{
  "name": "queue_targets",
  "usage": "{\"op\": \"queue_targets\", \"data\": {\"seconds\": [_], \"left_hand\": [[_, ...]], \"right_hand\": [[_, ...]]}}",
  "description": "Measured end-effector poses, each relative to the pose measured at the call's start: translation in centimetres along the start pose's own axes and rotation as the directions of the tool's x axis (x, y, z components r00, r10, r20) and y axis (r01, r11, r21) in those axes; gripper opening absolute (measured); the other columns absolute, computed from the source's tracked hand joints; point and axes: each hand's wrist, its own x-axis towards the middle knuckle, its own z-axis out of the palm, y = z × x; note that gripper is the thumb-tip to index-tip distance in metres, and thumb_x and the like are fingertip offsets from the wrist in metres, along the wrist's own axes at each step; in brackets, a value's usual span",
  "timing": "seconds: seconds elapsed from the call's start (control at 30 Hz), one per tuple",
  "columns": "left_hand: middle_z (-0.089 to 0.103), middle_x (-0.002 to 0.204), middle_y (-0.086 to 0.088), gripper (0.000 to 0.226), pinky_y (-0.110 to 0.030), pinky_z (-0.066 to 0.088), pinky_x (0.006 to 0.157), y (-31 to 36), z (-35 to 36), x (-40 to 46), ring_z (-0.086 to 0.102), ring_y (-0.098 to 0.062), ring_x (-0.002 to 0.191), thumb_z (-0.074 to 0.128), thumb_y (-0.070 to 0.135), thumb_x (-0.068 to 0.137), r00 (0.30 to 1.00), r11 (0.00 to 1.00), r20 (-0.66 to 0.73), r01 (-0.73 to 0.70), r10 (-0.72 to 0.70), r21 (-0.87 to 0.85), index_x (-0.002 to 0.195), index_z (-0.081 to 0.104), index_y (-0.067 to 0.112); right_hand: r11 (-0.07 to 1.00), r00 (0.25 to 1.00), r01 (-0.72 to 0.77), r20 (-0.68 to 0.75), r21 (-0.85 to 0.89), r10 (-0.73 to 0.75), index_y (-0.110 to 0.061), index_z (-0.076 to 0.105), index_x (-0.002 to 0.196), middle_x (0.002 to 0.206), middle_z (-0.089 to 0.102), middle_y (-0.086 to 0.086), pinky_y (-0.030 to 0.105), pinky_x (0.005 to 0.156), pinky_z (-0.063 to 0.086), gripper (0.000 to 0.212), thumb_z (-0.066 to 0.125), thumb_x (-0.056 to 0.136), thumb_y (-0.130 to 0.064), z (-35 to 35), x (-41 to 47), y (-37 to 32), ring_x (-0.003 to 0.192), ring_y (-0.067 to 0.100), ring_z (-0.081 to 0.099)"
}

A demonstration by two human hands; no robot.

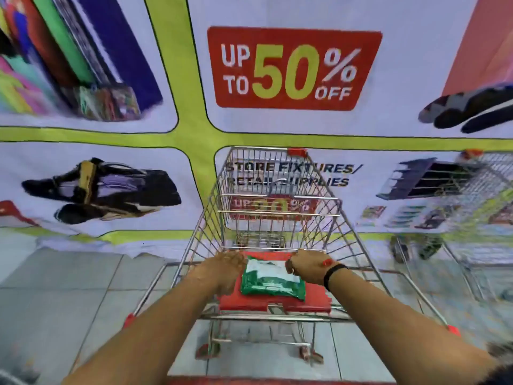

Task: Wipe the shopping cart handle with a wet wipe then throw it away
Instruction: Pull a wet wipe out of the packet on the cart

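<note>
A silver wire shopping cart (211,218) stands in front of me, facing a banner wall. A green and white wet wipe pack (270,282) lies flat on the cart's red fold-out seat (313,302). My left hand (227,270) curls around the pack's left edge. My right hand (308,266), with a black band on its wrist, closes over the pack's upper right corner. A red bar (277,381), which looks like the cart handle, runs along the bottom edge under my forearms. No loose wipe is visible.
A large printed sale banner (294,68) covers the wall right behind the cart's front. A second wire cart (477,190) stands at the right, blurred. Grey floor tiles (69,287) stretch to the left of the cart.
</note>
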Motion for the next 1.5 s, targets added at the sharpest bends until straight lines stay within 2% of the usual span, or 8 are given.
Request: {"op": "queue_targets", "data": {"seconds": [0.17, 0.37, 0.8, 0.87, 0.97, 1.1, 1.27, 1.5], "left_hand": [[0.002, 0.156, -0.009, 0.074, -0.048, 0.025, 0.114, -0.8, 1.2, 3.1, 0.012, -0.027, 0.142, 0.042, 0.004, 0.083, 0.985, 0.997, 0.165, -0.046, 0.055, -0.056, 0.143, 0.001, 0.018], [-0.014, 0.155, -0.001, 0.081, -0.054, 0.028, 0.11, -0.6, 2.5, 4.2, 0.012, -0.031, 0.142, 0.04, 0.002, 0.085, 0.936, 0.994, 0.339, -0.061, 0.089, -0.094, 0.14, -0.01, 0.033], [-0.012, 0.156, -0.001, 0.077, -0.056, 0.031, 0.108, 0.2, 1.8, 4.8, 0.016, -0.035, 0.14, 0.041, 0.004, 0.083, 0.911, 0.995, 0.4, -0.078, 0.097, -0.064, 0.139, 0.004, 0.042], [-0.011, 0.156, -0.001, 0.076, -0.056, 0.031, 0.108, 0.3, 1.7, 4.8, 0.016, -0.035, 0.14, 0.04, 0.004, 0.084, 0.915, 0.995, 0.392, -0.079, 0.097, -0.061, 0.139, 0.005, 0.042], [-0.009, 0.156, -0.001, 0.075, -0.054, 0.034, 0.107, 0.3, 1.4, 4.8, 0.019, -0.034, 0.14, 0.039, 0.004, 0.083, 0.916, 0.995, 0.39, -0.079, 0.094, -0.055, 0.139, 0.008, 0.042], [-0.01, 0.156, 0.0, 0.074, -0.055, 0.034, 0.106, 0.4, 1.4, 5.1, 0.02, -0.035, 0.139, 0.038, 0.003, 0.084, 0.91, 0.996, 0.407, -0.073, 0.083, -0.042, 0.139, 0.007, 0.043], [-0.009, 0.156, -0.001, 0.074, -0.049, 0.037, 0.105, 0.4, 1.2, 5.3, 0.023, -0.034, 0.138, 0.037, 0.003, 0.084, 0.902, 0.995, 0.421, -0.084, 0.095, -0.045, 0.14, 0.006, 0.039], [-0.007, 0.157, -0.001, 0.068, -0.054, 0.03, 0.109, 0.7, 1.0, 5.4, 0.018, -0.033, 0.14, 0.036, 0.006, 0.086, 0.893, 0.997, 0.444, -0.072, 0.075, -0.024, 0.139, 0.011, 0.041]], "right_hand": [[1.0, 0.995, -0.031, 0.092, -0.001, 0.031, 0.0, 0.055, 0.116, 0.12, 0.057, 0.024, 0.041, 0.089, 0.046, 0.029, 0.04, 0.092, -0.004, 1.4, 4.0, -0.7, 0.108, 0.037, 0.056], [0.996, 0.991, 0.054, 0.127, -0.068, -0.045, -0.002, 0.051, 0.08, 0.084, 0.047, 0.013, 0.039, 0.069, 0.052, 0.016, 0.042, 0.084, 0.01, 3.8, 5.9, -1.0, 0.074, 0.022, 0.048], [0.992, 0.993, 0.083, 0.09, -0.095, -0.075, -0.007, 0.05, 0.084, 0.06, 0.025, -0.002, 0.027, 0.048, 0.035, 0.019, 0.033, 0.092, -0.001, 5.2, 6.6, -0.6, 0.052, 0.015, 0.033], [0.994, 0.995, 0.07, 0.076, -0.087, -0.063, -0.011, 0.051, 0.091, 0.065, 0.031, 0.001, 0.022, 0.047, 0.03, 0.017, 0.034, 0.094, -0.007, 5.3, 6.7, -0.5, 0.051, 0.011, 0.026], [1.0, 0.997, -0.003, 0.072, -0.011, 0.003, 0.002, 0.049, 0.112, 0.1, 0.05, 0.016, 0.036, 0.066, 0.055, 0.021, 0.041, 0.092, 0.0, 5.3, 6.8, -0.7, 0.07, 0.023, 0.053], [1.0, 0.998, -0.001, 0.067, 0.019, -0.001, 0.004, 0.055, 0.099, 0.067, 0.043, 0.005, 0.025, 0.058, 0.044, 0.017, 0.04, 0.09, 0.005, 5.3, 7.2, -0.7, 0.062, 0.022, 0.046], [1.0, 0.998, 0.006, 0.056, 0.008, -0.006, 0.001, 0.055, 0.097, 0.074, 0.05, 0.008, 0.027, 0.047, 0.034, 0.018, 0.041, 0.087, 0.005, 5.3, 7.2, -0.4, 0.065, 0.023, 0.044], [0.979, 0.983, 0.001, -0.18, 0.206, 0.037, -0.012, 0.043, 0.096, 0.102, 0.052, 0.009, 0.027, 0.068, 0.034, 0.028, 0.042, 0.079, 0.011, 5.4, 7.1, -0.5, 0.08, 0.017, 0.037]]}}
